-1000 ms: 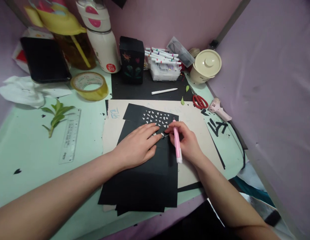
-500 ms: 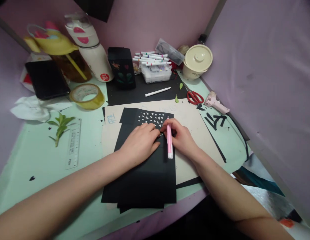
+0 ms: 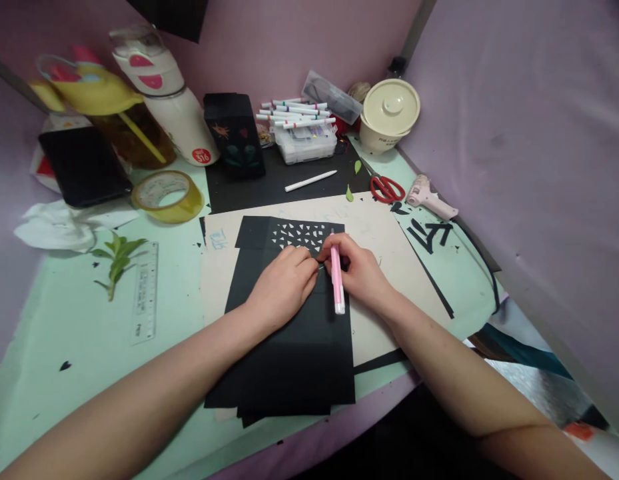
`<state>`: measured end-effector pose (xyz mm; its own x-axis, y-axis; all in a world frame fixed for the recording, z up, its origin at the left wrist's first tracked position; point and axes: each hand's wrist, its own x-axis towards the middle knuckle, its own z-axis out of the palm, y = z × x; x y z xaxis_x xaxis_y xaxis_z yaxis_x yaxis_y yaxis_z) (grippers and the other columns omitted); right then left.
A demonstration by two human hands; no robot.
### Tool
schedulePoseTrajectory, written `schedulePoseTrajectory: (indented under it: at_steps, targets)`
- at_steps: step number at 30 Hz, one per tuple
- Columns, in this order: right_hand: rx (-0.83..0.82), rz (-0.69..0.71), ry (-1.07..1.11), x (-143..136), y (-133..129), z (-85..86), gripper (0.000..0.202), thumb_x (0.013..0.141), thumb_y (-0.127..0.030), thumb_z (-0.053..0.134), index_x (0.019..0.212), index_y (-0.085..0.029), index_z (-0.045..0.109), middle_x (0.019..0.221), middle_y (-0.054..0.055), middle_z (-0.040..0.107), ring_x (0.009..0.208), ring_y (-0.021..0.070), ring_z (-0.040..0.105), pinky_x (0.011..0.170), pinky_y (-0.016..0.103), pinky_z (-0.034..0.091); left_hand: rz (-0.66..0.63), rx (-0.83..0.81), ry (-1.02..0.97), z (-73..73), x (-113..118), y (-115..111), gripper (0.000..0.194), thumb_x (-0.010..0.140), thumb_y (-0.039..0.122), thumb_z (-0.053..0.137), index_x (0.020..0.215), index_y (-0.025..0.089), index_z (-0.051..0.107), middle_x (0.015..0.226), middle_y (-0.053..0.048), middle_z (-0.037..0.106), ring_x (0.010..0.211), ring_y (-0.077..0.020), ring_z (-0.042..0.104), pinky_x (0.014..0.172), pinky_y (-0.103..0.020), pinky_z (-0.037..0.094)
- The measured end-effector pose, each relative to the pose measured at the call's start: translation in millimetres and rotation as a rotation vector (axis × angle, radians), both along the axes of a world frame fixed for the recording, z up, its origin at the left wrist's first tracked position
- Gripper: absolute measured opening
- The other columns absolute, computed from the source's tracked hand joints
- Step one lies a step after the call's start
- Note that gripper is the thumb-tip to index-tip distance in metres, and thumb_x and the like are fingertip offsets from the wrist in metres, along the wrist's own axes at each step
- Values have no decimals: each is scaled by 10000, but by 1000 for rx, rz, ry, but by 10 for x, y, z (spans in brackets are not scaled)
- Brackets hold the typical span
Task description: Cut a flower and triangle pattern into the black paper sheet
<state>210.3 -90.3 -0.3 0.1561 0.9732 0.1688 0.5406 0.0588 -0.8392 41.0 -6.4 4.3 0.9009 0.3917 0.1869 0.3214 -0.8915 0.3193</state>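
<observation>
A sheet of black paper (image 3: 294, 367) lies in front of me, with rows of small cut-out openings near its far edge. My left hand (image 3: 284, 283) rests on the sheet, its fingers bent and drawn together at the paper below the cut-outs. Close beside it, my right hand (image 3: 356, 267) is closed around a slim pink utility knife (image 3: 337, 280), whose white end points toward me. The fingertips of both hands meet at a small pale slit in the paper. Exactly what they pinch there is hidden.
A cream board (image 3: 389, 280) lies under the paper. To the right are red-handled scissors (image 3: 388, 189), a pink glue gun (image 3: 432, 199) and black paper strips (image 3: 429, 235). At left lie a ruler (image 3: 145, 293), a leafy sprig (image 3: 118, 260) and a tape roll (image 3: 168, 195).
The view has shifted slightly. Both hands stay at nearly the same place on the black paper, fingertips still together, and the knife remains in my right hand.
</observation>
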Motion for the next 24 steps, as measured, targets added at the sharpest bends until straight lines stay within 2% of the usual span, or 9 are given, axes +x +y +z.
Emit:
schedulePoseTrajectory:
  at_steps: [4,10,14,18,20,22,24]
  targets:
    - [1,-1,12,-5,0,-14,276,821,-71,537,1016,-267,531,987,-10,687,881,174,675,766,299,486,8,-1,-50,19,-21,-9,221,987,186,450,850,151,619,887,-66,596,837,-208,519,775,-358,481]
    - [117,-37,141,-42,-25,-32,181,871,-158,595,1008,-260,539,991,8,682,902,170,681,827,328,530,151,-115,-285,71,-52,18,144,985,216,515,875,190,605,878,-26,614,874,-185,559,821,-349,483]
    - [158,12,215,-63,-29,-23,172,874,-207,660,995,-254,547,986,11,677,889,162,681,807,317,541,147,-142,-325,53,-51,12,121,980,206,536,902,185,625,882,-22,626,884,-179,566,825,-339,486]
    - [166,-1,186,-71,-23,-23,143,878,-236,673,965,-253,560,912,-6,663,815,152,664,773,310,532,124,-143,-299,51,-44,26,163,992,206,503,909,179,640,902,-30,648,882,-178,580,839,-348,492]
    - [175,-64,157,-46,-17,-21,141,877,-243,668,971,-257,564,902,-10,661,809,155,662,774,316,526,137,-139,-243,105,-54,25,161,996,215,493,946,176,641,937,-39,663,908,-189,596,858,-360,500]
    - [210,-212,132,10,-8,-8,160,873,-238,664,993,-263,561,892,-12,663,814,162,662,785,328,515,155,-109,-124,202,-79,-27,147,983,246,532,1057,166,630,989,-58,677,946,-216,615,862,-376,514]
    - [258,-409,131,87,1,18,199,862,-241,676,1012,-266,548,843,-17,653,777,168,653,751,331,505,127,-41,56,310,-117,-164,322,942,305,617,1215,137,587,1054,-97,684,967,-260,633,838,-404,534]
